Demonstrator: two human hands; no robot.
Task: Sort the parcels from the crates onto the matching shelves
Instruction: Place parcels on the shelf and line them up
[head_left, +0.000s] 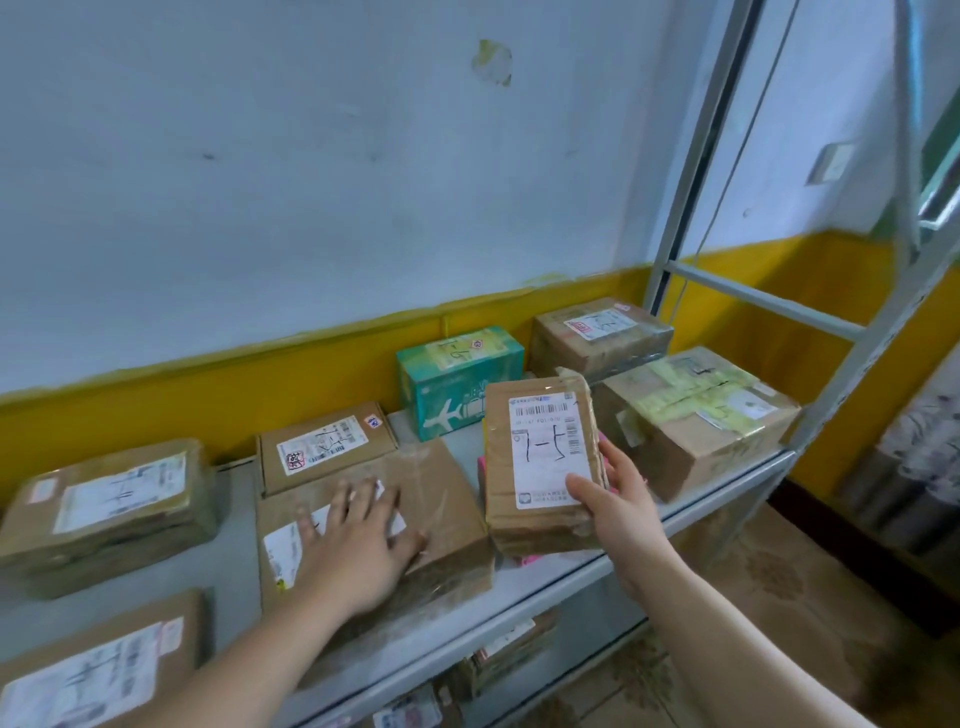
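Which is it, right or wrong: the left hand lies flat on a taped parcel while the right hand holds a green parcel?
Wrong on colour: the head view shows the held parcel in the right hand is brown; the green box stands behind it. The left hand lies flat on the taped parcel.

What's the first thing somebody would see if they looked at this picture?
Probably the small brown cardboard parcel with a white label, held up in the right hand near the middle. Next, the left hand lies flat on a wide taped brown cardboard parcel on the grey metal shelf. Behind them, a teal cardboard box with a plane drawing stands out.
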